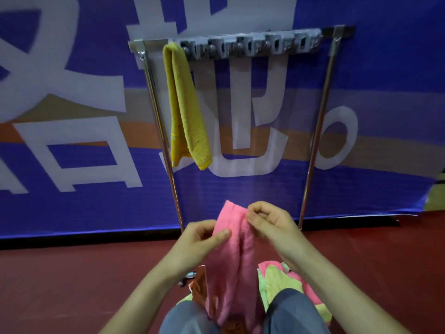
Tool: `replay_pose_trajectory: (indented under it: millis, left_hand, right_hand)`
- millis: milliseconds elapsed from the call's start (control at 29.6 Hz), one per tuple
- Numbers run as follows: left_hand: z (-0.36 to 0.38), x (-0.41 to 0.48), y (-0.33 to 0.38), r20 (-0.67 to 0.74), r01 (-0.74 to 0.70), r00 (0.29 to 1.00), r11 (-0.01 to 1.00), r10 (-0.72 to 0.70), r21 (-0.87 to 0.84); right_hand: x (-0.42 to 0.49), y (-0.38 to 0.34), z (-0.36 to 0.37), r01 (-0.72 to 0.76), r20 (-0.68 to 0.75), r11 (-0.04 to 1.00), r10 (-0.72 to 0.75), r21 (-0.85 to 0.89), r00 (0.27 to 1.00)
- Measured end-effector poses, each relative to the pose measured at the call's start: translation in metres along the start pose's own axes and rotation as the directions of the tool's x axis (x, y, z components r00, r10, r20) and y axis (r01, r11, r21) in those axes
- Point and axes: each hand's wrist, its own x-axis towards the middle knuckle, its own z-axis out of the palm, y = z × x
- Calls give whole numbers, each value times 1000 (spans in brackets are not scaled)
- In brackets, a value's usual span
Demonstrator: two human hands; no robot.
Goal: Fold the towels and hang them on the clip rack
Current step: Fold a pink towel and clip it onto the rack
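Note:
A pink towel [231, 261] hangs lengthwise in front of me, folded into a narrow strip. My left hand [199, 239] pinches its upper left edge between thumb and fingers. My right hand [269, 222] pinches the upper right edge near the top. Ahead stands the clip rack [250, 45], a grey bar of several clips on a metal frame. A folded yellow towel [185, 104] hangs from the leftmost clip. The remaining clips hold nothing.
A heap of loose towels [281, 278] in green, pink and red lies on the red floor by my knees [293, 309]. The rack's metal legs [315, 131] stand against a blue banner with large white characters. A caster of the rack [190, 276] shows near the pile.

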Motion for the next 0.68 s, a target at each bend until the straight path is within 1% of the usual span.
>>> replay_pose_trajectory:
  millis: [101,169,237,338,406,507,608,676]
  left_hand:
    - [-1,-3,4,-48,-16,999,1000,17,22]
    - [0,-4,10,0,-46,999,992,46,120]
    - [1,-3,13,58,-68,997,977,57,200]
    - [-1,0,17,69,-83,995,973,69,217]
    - [-2,1,20,96,-83,993,973,63,214]
    - [-6,3,16,169,-1,985,984,-29,176]
    - [-14,0,6,279,99,947,973,-156,207]
    - [-26,-3,0,264,150,941,960,-212,236]
  right_hand:
    - [-3,-1,-2,-55,-6,998,54,-16,998]
    - [-5,-3,-2,-106,-2,993,106,-42,994]
    - [-4,-6,-3,-126,25,988,129,-93,991]
    - [-3,-10,-1,-72,87,981,89,-180,992]
    - [-3,-12,-2,-21,71,975,37,-221,997]
    - [-1,-16,-7,21,-1,976,-22,-214,1000]
    - [1,-23,-17,39,-78,969,-60,-242,995]
    - [3,-31,-29,41,-150,970,-78,-239,986]
